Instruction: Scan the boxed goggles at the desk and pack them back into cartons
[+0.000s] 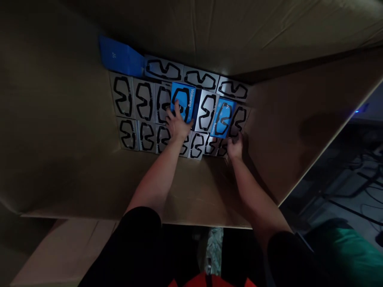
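"Orange cloth (196,281) at bottom centre; your left hand (178,128), fingers spread over the mid-frame blue box (188,95), grip unclear. What threatens?"

"Pressing it crooked could crush an edge against white boxes (206,111). Your right hand (235,149), right of centre, curls beside them, hold unclear."

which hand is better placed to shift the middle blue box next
Left, most likely: the left hand is at the middle blue box, fingers over its face and thumb by its lower right corner. The right hand is lower and farther right, beyond the right-hand blue box.
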`<action>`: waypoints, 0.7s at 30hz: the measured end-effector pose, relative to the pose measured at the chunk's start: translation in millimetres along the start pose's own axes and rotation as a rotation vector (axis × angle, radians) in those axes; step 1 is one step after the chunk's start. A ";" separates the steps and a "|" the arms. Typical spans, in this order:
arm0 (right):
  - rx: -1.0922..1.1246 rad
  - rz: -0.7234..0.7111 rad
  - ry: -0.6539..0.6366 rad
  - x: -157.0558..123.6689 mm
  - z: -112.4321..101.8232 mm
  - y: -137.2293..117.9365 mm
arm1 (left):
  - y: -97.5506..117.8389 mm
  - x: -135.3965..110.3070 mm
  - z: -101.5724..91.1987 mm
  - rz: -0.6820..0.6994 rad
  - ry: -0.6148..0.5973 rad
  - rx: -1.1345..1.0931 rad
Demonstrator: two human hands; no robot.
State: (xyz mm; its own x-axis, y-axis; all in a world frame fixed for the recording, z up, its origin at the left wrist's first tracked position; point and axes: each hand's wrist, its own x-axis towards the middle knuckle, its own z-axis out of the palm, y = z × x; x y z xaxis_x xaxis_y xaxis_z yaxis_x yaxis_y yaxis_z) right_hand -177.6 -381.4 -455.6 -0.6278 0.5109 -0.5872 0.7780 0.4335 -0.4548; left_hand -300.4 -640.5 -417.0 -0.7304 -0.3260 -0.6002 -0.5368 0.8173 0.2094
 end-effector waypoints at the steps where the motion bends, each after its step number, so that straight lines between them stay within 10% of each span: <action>1: 0.045 0.063 -0.005 -8.1 0.2 -0.7 | -3.0 -1.4 -3.2 0.014 0.010 -0.004; 8: 0.450 0.136 -0.166 -85.0 1.8 -42.2 | -17.7 -88.3 -17.5 0.155 0.087 0.042; 14: 0.501 0.349 -0.258 -123.9 -9.7 -36.7 | -10.3 -208.5 10.7 0.337 -0.425 0.141; 21: 0.180 0.419 -0.142 -86.2 -30.8 23.7 | -3.6 -204.6 54.6 0.546 -0.694 -0.124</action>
State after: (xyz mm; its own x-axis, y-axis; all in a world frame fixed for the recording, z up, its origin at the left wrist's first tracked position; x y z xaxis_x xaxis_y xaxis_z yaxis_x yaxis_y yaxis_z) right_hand -105.7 -392.3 -395.2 -0.2595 0.5021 -0.8250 0.9629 0.0695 -0.2606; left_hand -126.0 -550.8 -337.1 -0.4988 0.4879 -0.7163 -0.2605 0.7039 0.6608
